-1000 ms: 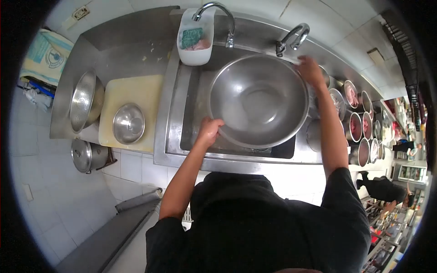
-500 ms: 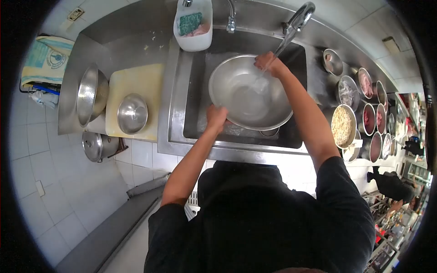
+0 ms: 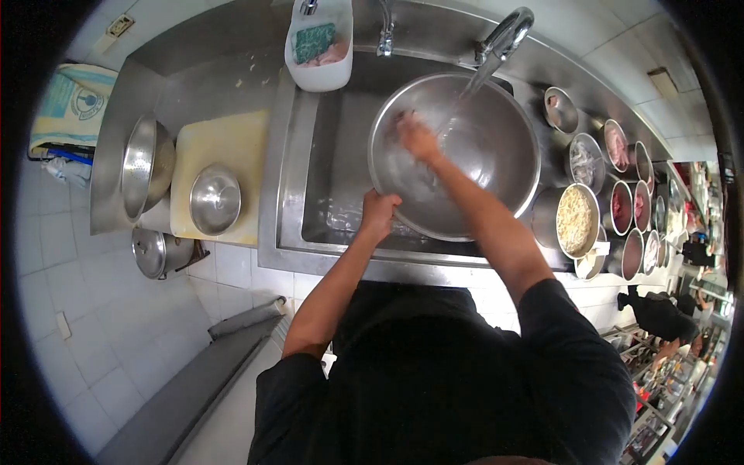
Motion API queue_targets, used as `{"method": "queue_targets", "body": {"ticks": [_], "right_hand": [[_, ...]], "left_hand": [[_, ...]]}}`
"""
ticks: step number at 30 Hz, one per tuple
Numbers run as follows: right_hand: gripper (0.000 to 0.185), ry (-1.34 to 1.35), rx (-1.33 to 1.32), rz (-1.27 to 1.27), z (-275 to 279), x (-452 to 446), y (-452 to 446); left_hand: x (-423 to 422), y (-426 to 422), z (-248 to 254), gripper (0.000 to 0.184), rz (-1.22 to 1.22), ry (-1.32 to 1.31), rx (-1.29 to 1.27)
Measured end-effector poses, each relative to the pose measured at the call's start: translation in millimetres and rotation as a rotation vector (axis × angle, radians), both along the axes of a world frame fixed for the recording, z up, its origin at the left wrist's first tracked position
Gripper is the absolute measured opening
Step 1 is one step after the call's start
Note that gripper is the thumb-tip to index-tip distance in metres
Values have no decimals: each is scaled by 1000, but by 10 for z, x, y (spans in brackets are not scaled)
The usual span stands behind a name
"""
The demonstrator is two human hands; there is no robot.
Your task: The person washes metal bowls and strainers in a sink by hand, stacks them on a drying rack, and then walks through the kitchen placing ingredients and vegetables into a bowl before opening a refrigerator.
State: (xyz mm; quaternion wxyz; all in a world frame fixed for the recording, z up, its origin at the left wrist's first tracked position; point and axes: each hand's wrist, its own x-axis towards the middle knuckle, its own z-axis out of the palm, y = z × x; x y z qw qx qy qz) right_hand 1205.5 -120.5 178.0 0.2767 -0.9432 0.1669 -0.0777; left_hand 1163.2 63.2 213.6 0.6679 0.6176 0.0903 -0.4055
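Observation:
A large metal mixing bowl (image 3: 496,174) is held over the sink (image 3: 333,155), its inside facing up toward me. My left hand (image 3: 379,215) grips the bowl's near left rim, fingers closed round the edge. Inside the bowl, toward its left wall, is my right hand (image 3: 418,138), smeared by motion; whether it holds anything does not show. Water runs from the curved faucet (image 3: 502,43) into the far side of the bowl.
A white plastic container (image 3: 324,74) with a green scouring pad stands behind the sink. Left are a colander (image 3: 147,167) and a small bowl (image 3: 215,200) on a cutting board (image 3: 252,163). Several food-filled pots, including one of pale pieces (image 3: 574,221), line the right counter. People work far right.
The bowl has risen, tilted and shifted right, its pooled water mostly gone. My right hand has moved from the far rim to the bowl's inner left side. My left hand stays at the rim.

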Motion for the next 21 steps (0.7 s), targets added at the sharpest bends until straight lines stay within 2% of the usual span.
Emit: {"method": "queue_targets", "body": {"ticks": [2,3,5,6,7,9,11,15,16,18,19,20,21], "right_hand": [[56,-112,267,1,-44,-195,562],[59,-26,409,50,-57,-344,730],[60,300,619,379,509,-717,718],[59,535,442,491,614,-871,602],[57,764,250,606,705,-987,461],[56,1283,-451,804,963,-884,160],[58,786,-979,504,408,-1088,-323],[60,297,-562,122,177,-752,-108],[60,218,-422,26,104,-618,68],[61,23,-205,19,-93,-399,413],[61,-97,-69,7,-183,-273,604],[60,-254,128,-39,-207,-173,806],[60,-234,330,15,-150,-195,952]], "left_hand": [[83,-31,133,23,39,-147,88],[153,32,82,24,36,-258,155],[424,226,-67,26,32,-485,283],[508,298,144,28,37,-445,359],[569,356,401,28,4,-544,406],[600,508,517,26,-80,-689,507],[633,589,411,25,-184,-796,599],[404,455,683,26,-172,-381,590],[383,399,671,24,-162,-404,534],[267,348,622,20,-170,-423,438],[244,269,679,20,-185,-558,629],[267,230,703,21,-186,-555,574],[328,191,719,21,-178,-551,516]]}}
